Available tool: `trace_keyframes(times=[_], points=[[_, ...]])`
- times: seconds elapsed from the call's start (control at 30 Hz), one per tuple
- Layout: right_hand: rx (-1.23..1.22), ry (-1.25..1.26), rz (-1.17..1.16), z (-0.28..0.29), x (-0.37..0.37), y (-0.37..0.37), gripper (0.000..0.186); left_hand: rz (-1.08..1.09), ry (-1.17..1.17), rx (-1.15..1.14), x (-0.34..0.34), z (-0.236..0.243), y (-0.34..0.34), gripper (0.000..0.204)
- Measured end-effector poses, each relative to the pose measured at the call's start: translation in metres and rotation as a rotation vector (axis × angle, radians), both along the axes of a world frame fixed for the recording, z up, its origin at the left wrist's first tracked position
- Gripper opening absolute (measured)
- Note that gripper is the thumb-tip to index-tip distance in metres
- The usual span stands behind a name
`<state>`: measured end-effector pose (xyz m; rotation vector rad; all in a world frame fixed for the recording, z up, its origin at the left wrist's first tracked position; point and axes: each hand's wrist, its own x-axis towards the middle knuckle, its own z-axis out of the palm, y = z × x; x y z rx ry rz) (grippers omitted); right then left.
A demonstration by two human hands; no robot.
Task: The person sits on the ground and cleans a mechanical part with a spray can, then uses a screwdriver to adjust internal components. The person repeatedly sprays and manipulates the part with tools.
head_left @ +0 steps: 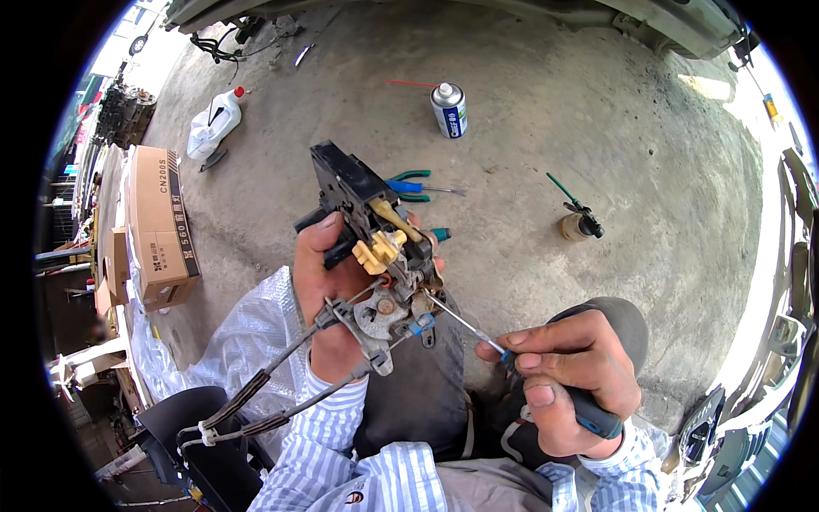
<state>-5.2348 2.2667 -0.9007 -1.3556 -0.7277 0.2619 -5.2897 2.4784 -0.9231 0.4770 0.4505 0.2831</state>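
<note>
My left hand (pixel 322 271) is wrapped round a car door latch (pixel 375 314) with a black plastic housing, yellow plastic pieces and a metal plate. Two cables (pixel 286 416) run from the latch down to the left. A screwdriver (pixel 467 322) with a blue and dark handle is gripped in my right hand (pixel 580 363). Its tip meets the latch's metal part near a blue clip (pixel 421 324); whether it sits in a screw I cannot tell. The latch hides part of my left hand's fingers.
On the concrete floor (pixel 546 111) stand a spray can (pixel 449 111) and a small bottle with a black spray top (pixel 583 224). Green-handled pliers (pixel 413 174) lie beyond the latch. At left are a white jug (pixel 215 125), a cardboard box (pixel 160 226) and bubble wrap (pixel 256 328).
</note>
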Motion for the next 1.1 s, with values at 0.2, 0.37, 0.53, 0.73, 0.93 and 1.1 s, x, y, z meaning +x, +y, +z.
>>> trace_keyframes(times=[0.2, 0.37, 0.53, 0.73, 0.93, 1.1], points=[[-0.073, -0.134, -0.013, 0.000, -0.001, 0.005, 0.012, -0.024, 0.010, 0.027, 0.002, 0.000, -0.001, 0.054], [-0.027, -0.061, -0.022, 0.004, 0.001, -0.001, 0.011, 0.001, -0.006, 0.005, 0.003, 0.000, 0.000, 0.054], [0.018, 0.070, -0.009, -0.002, 0.003, -0.002, 0.009, -0.027, -0.050, -0.032, -0.001, -0.004, 0.005, 0.055], [0.073, 0.135, -0.072, 0.001, 0.002, -0.004, 0.009, -0.045, -0.051, -0.097, -0.002, -0.004, 0.006, 0.056], [0.008, 0.108, 0.049, 0.001, 0.008, -0.002, 0.009, -0.073, -0.078, -0.137, -0.004, -0.006, 0.008, 0.057], [0.041, 0.130, 0.084, 0.002, 0.010, -0.002, 0.009, -0.119, -0.111, -0.178, -0.006, -0.007, 0.012, 0.058]])
